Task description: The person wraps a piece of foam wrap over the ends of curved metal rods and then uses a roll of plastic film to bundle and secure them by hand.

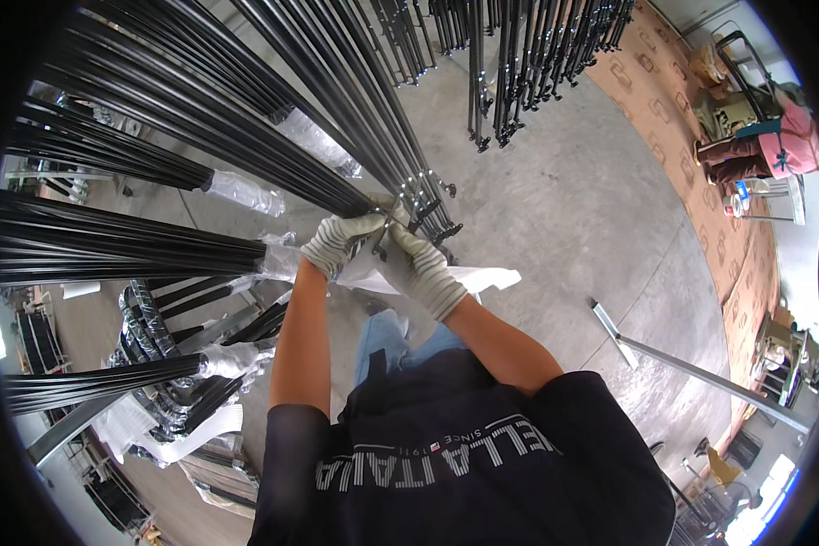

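Observation:
My two hands, in pale striped work gloves, meet near the middle of the view at the lower end of a long bundle of black metal tubes [246,136]. My left hand [337,241] is closed at the tube end. Close against it, my right hand [423,264] is closed with its fingertips at the same end, where small dark metal fittings show. The gloves hide exactly what the fingertips pinch. Below the hands hangs a white wrapping sheet [487,276], and whether a hand grips it I cannot tell. Beyond my fingers, more tubes end in metal fittings [437,214].
Other black tube bundles [127,241] lie at the left, their ends wrapped in clear plastic [246,193]. Racks of black rods [510,73] stand ahead. A grey metal bar [701,371] crosses the right side. A person in pink [787,146] is at the far right, by brown sheeting [682,155].

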A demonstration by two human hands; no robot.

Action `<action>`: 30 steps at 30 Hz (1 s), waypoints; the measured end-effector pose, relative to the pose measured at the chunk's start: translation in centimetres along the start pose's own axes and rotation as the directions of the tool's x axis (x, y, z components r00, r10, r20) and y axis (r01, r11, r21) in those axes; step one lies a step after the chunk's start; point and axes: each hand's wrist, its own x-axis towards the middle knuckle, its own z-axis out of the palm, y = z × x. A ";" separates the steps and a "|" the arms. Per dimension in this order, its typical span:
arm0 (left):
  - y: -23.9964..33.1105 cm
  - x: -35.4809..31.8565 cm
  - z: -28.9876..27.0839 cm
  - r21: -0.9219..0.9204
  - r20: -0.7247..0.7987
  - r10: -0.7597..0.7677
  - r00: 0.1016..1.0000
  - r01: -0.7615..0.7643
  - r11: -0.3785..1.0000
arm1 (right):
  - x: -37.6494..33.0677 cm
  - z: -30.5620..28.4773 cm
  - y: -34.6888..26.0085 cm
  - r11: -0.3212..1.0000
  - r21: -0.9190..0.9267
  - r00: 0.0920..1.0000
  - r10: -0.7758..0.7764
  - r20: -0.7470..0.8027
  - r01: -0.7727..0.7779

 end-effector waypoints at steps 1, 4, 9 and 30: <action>0.2 0.6 -0.2 0.051 0.023 -0.016 1.000 0.015 0.999 | 1.0 -2.9 0.8 0.983 -0.157 0.994 -0.102 -0.051 0.093; 0.8 0.9 -1.1 0.185 0.008 -0.077 0.997 0.074 0.980 | 2.0 -4.5 0.3 0.995 0.013 0.995 -0.100 -0.024 0.100; -1.1 1.5 -2.0 0.004 0.030 0.073 0.997 -0.073 0.997 | 1.7 -3.3 -1.3 0.824 0.545 0.961 0.003 -0.276 0.154; -1.3 0.2 -2.8 -0.047 -0.155 0.006 0.988 -0.014 0.999 | -1.1 3.2 -1.6 -0.692 -0.718 0.806 -0.382 0.453 0.075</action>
